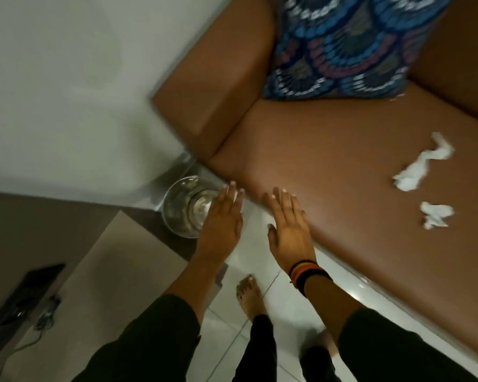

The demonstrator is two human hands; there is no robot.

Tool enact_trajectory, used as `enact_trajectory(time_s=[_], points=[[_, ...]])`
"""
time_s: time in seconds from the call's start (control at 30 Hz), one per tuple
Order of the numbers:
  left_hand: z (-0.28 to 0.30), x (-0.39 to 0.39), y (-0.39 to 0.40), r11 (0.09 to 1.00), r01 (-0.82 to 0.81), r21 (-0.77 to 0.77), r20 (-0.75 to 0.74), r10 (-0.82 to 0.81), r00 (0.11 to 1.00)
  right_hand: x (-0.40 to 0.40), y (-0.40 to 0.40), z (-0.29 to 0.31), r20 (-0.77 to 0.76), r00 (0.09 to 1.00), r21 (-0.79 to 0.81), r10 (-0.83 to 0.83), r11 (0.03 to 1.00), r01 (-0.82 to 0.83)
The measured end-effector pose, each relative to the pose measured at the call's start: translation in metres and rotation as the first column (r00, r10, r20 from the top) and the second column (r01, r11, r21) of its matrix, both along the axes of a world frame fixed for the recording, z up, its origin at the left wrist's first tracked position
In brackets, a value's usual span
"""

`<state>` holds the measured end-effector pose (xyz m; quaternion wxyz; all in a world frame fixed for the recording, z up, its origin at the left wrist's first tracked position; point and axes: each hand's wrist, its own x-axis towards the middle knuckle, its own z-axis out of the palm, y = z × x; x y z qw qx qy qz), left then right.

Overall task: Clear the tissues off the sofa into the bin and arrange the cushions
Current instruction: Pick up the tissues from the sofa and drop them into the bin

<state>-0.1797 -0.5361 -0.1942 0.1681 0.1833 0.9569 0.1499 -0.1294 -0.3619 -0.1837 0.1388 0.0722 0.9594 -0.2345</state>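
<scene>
Head view: our left hand (221, 216) and right hand (289, 224) are flat, fingers spread, holding nothing, over the bin (181, 206) and sofa (342, 188) edge. Two crumpled tissues (422, 166) (435, 215) on the seat, a scrap possibly beside the patterned cushion (340, 45).

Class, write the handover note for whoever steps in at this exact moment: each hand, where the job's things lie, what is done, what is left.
Left hand: open, empty, held flat above the bin.
Right hand: open, empty, over the front edge of the sofa.
Bin: on the floor by the sofa's arm; its contents are too blurred to read.
Tissues: a long crumpled tissue and a small tissue lie on the seat, right of both hands.
Cushion: patterned, propped in the sofa's corner.
Done: cannot tell.
Left: bin both tissues, then arrange the cushions.
</scene>
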Motion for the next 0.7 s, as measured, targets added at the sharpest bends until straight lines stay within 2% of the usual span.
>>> enact_trajectory(time_s=[0.13,0.23,0.37,0.43,0.5,0.6,0.7], points=[[0.03,0.007,0.111,0.965,0.241,0.104,-0.068,-0.234,0.97,0.04,0.106,0.038,0.049,0.97,0.14,-0.237,0.963,0.229],[0.042,0.02,0.2,0.929,0.343,0.136,-0.086,-0.334,0.939,0.07,0.192,0.052,0.094,0.913,0.181,-0.397,0.908,0.377],[0.035,0.033,0.306,0.909,0.414,0.05,0.079,-0.417,0.906,0.101,0.294,0.048,0.123,0.819,0.166,-0.56,0.826,0.539],[0.027,0.041,0.35,0.882,0.471,0.024,0.108,-0.47,0.876,0.113,0.34,0.041,0.13,0.765,0.19,-0.631,0.773,0.606],[0.017,0.047,0.389,0.852,0.524,0.026,0.083,-0.524,0.848,0.125,0.383,0.032,0.138,0.73,0.221,-0.67,0.739,0.636],[0.001,0.051,0.438,0.841,0.541,0.005,0.071,-0.54,0.839,0.141,0.44,0.017,0.233,0.695,0.265,-0.68,0.732,0.628],[-0.008,0.05,0.464,0.841,0.541,-0.035,0.157,-0.53,0.834,0.158,0.475,-0.002,0.358,0.679,0.227,-0.641,0.765,0.603]])
